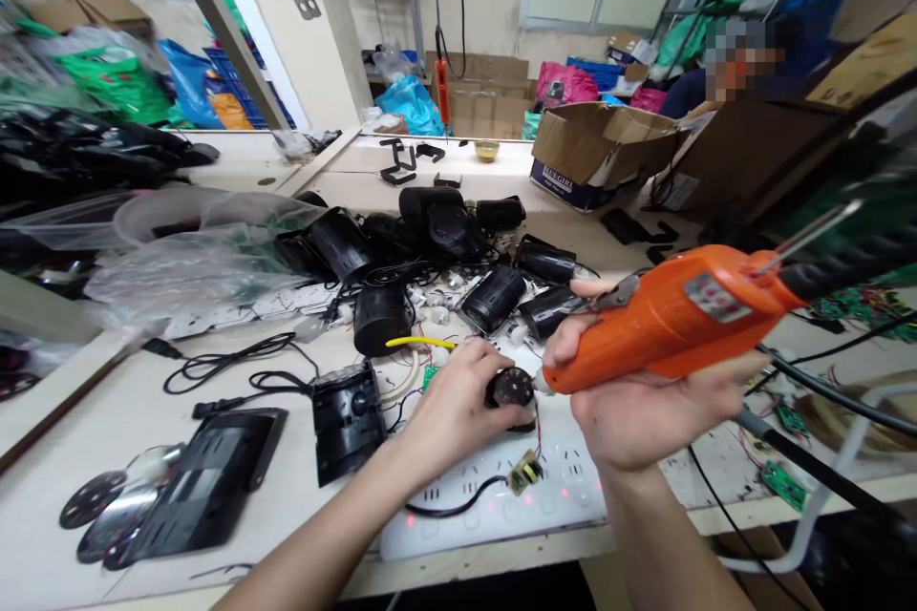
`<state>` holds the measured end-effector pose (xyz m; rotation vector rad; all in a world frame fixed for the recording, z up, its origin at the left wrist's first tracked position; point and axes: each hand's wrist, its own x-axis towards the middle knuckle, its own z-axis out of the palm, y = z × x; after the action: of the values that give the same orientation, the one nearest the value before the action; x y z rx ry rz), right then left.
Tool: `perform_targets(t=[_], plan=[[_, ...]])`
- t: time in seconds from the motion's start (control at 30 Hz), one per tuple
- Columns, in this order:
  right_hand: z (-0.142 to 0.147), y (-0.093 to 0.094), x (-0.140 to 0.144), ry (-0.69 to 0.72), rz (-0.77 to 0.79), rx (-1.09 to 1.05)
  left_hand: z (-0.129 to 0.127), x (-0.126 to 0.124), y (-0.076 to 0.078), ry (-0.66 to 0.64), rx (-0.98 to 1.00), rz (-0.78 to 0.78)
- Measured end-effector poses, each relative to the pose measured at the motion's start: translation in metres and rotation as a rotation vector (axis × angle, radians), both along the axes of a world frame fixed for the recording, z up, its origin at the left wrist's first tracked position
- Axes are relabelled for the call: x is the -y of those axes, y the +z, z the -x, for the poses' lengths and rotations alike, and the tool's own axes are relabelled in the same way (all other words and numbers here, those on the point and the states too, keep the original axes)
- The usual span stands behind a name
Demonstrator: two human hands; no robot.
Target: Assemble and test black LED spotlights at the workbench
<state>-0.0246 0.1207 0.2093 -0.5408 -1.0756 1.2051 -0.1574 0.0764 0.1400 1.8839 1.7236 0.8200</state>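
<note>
An orange electric screwdriver (666,320) lies tilted in my right hand (630,410), fingers wrapped round its body. Its nose points left and down at a small round black part (514,388). My left hand (462,391) grips that black part from the left, thumb in front and fingers behind. Whether the screwdriver's tip touches it I cannot make out. Thin red wires run from near the part to a small circuit board with a yellow component (526,473). Both lie over a white power strip (494,516) with red lights. Left of my hand sits an opened black housing (349,422).
Several black cylindrical housings (344,243) are heaped behind my hands, beside clear plastic bags (186,277). At left lie a flat black housing (207,477) and a coiled black cable (236,363). A cardboard box (602,153) stands at the back; a person (737,67) is beyond.
</note>
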Motion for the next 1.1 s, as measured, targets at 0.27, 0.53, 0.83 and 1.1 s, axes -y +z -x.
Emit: perform_targets(t=[0.27,0.53,0.83,1.1], plan=[[-0.018,-0.012,-0.009,-0.099,0.066,-0.032,0.02,-0.031,0.004,0.035,-0.168,-0.063],[-0.033,-0.031,-0.003,-0.061,0.079,0.089,-0.009,-0.064,-0.007,-0.103,-0.251,0.079],[-0.043,-0.045,-0.002,-0.051,0.093,0.054,-0.021,-0.087,-0.022,-0.289,-0.273,0.141],[-0.049,-0.046,-0.004,-0.056,0.096,0.048,-0.033,-0.094,-0.023,-0.309,-0.298,0.19]])
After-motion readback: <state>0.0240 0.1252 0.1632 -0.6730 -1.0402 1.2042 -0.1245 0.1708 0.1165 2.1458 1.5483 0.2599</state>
